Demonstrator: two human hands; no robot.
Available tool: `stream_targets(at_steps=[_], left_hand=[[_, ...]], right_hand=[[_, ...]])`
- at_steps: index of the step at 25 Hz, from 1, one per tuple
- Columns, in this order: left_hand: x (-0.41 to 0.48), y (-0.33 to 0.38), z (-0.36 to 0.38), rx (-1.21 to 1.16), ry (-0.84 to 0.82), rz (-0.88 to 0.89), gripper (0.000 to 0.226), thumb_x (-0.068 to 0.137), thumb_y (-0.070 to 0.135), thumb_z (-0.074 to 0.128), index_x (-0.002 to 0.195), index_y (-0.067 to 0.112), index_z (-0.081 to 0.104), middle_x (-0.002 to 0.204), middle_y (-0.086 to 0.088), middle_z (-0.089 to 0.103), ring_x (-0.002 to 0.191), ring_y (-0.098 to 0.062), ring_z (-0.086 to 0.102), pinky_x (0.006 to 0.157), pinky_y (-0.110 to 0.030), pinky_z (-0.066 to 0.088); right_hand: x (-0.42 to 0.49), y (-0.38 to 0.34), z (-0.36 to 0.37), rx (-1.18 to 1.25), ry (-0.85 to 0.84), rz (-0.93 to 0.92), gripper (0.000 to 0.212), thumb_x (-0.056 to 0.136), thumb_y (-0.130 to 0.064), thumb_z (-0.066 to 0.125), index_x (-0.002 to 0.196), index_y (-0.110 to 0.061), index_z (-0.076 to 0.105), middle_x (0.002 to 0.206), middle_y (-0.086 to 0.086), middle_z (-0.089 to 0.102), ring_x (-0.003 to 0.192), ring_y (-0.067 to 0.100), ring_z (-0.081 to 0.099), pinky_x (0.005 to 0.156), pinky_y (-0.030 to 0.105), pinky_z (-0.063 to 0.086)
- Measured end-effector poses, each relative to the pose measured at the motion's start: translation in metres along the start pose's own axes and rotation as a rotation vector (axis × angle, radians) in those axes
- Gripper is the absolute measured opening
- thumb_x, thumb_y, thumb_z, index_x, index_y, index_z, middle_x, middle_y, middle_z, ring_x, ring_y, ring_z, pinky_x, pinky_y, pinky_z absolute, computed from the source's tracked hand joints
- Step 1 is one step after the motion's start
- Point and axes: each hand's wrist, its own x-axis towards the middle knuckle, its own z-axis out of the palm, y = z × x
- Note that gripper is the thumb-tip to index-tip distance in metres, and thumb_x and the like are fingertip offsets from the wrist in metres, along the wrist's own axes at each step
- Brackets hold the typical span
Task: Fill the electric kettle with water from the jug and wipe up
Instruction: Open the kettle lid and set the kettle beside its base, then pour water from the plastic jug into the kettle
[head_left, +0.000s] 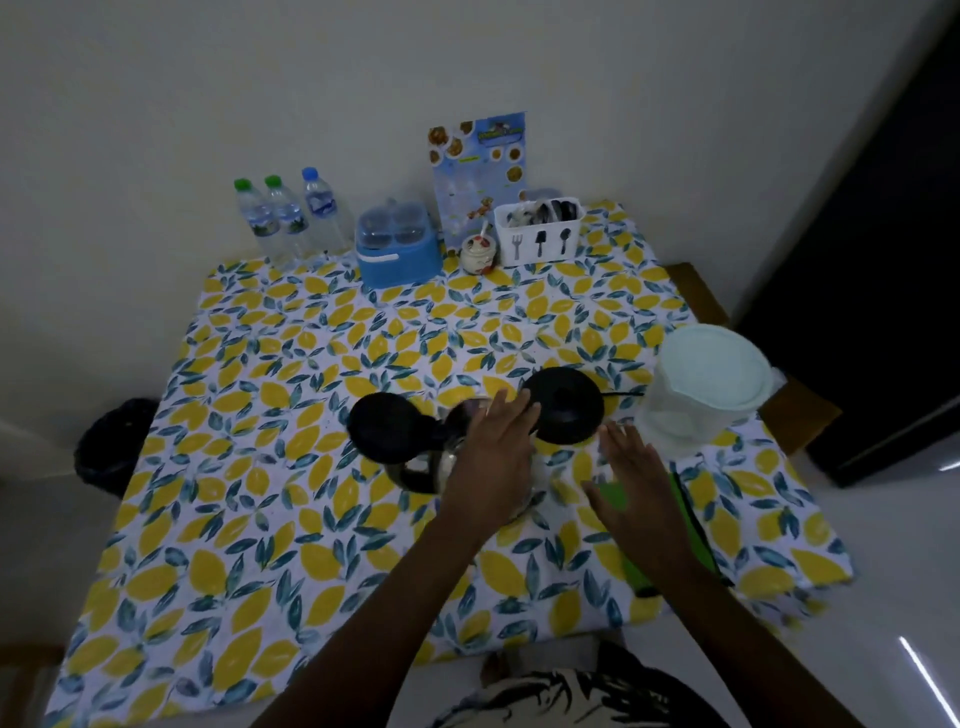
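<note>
Dim room, lemon-print tablecloth (291, 467). Kettle (415, 467) sitting centre frame, lid open. Left hand (491, 457) resting flat over it, right hand (631, 467) hovering open, neither gripping. Jug (701, 395) standing centre right, lid on. Risk: reaching across is likely knocking the jug; poor light making spills easy to miss.

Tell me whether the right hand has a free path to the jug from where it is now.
Probably yes. The right hand hovers open just beside the jug, with only bare tablecloth between them; the kettle base sits off to the side.
</note>
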Motion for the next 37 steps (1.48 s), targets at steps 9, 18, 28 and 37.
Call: stream_targets(at_steps=[9, 18, 28, 37], left_hand=[[0.113, 0.104, 0.080, -0.121, -0.176, 0.159, 0.050, 0.103, 0.030, 0.040, 0.150, 0.011, 0.034, 0.160, -0.005, 0.027, 0.151, -0.024, 0.014, 0.123, -0.044, 0.012], [0.160, 0.159, 0.119, 0.140, -0.273, 0.128, 0.075, 0.087, 0.053, 0.057, 0.147, 0.013, 0.038, 0.158, -0.008, 0.032, 0.146, -0.029, 0.029, 0.112, -0.046, 0.033], [0.136, 0.145, 0.097, 0.090, -0.194, 0.106, 0.063, 0.092, 0.034, 0.060, 0.148, 0.015, 0.038, 0.158, -0.006, 0.032, 0.146, -0.029, 0.029, 0.109, -0.048, 0.038], [0.086, 0.098, 0.004, 0.213, -0.150, 0.002, 0.100, 0.085, 0.055, 0.061, 0.155, 0.013, 0.003, 0.163, -0.019, -0.001, 0.150, -0.038, 0.002, 0.121, -0.049, 0.015]], right_hand=[[0.011, 0.124, -0.083, 0.069, 0.323, 0.194, 0.057, 0.097, -0.029, 0.053, 0.148, -0.006, 0.041, 0.155, -0.001, 0.036, 0.148, 0.007, 0.020, 0.119, 0.036, 0.026], [0.097, 0.226, -0.094, 0.702, 0.052, 0.625, 0.024, 0.100, -0.044, 0.047, 0.101, -0.026, 0.063, 0.100, 0.003, 0.066, 0.088, 0.007, 0.061, 0.070, 0.007, 0.043], [0.117, 0.229, -0.060, 0.662, -0.109, 0.576, 0.051, 0.096, -0.039, 0.057, 0.066, 0.001, 0.047, 0.059, 0.007, 0.040, 0.047, 0.003, 0.041, 0.059, 0.028, 0.034], [0.123, 0.089, -0.077, 0.799, -0.014, 0.596, 0.051, 0.073, -0.060, 0.067, 0.044, -0.022, 0.050, 0.041, -0.008, 0.047, 0.037, 0.004, 0.046, 0.046, 0.024, 0.040]])
